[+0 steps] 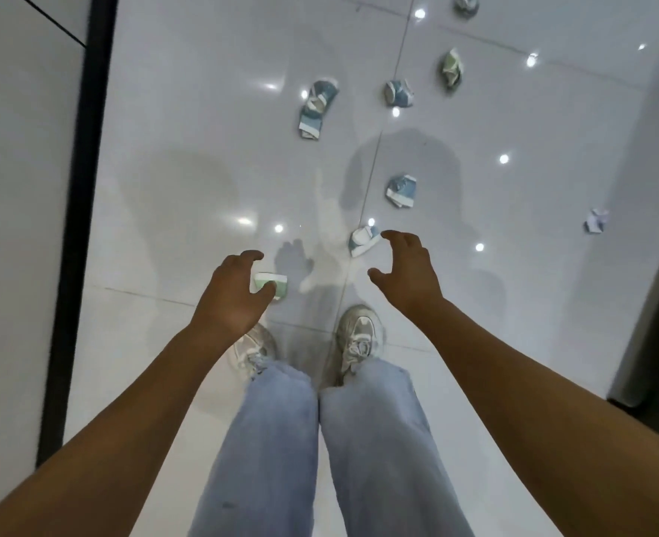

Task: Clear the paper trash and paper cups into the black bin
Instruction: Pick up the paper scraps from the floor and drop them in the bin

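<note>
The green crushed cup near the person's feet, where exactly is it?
In the head view the green crushed cup lies on the white tiled floor, just beyond the left shoe and partly behind the reaching left hand.

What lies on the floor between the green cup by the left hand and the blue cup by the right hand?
Nothing: the head view shows only bare glossy tile with reflections between the green crushed cup and the blue crushed cup.
</note>
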The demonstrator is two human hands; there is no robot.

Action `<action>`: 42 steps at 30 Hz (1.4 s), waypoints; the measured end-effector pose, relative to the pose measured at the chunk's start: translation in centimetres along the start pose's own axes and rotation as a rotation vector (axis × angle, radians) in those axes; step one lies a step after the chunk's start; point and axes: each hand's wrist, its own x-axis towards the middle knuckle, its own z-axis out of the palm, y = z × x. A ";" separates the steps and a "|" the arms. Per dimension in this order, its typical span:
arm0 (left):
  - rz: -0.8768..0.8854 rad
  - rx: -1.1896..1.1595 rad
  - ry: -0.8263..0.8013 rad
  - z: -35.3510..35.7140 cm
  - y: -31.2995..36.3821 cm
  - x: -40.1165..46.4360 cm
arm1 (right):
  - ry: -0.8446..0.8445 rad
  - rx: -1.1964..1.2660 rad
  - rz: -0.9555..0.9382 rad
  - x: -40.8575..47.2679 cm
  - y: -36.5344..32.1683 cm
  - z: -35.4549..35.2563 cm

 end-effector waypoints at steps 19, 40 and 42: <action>0.134 -0.027 0.018 12.3 -10.9 23.7 | 0.142 -0.254 -0.191 19.8 10.8 20.4; 0.028 -0.999 -0.645 11.4 -8.3 27.6 | 0.180 0.138 -0.677 19.5 -0.3 20.0; 0.081 -1.092 -0.685 10.3 -9.3 27.3 | 0.187 0.163 -0.759 19.4 -2.1 20.2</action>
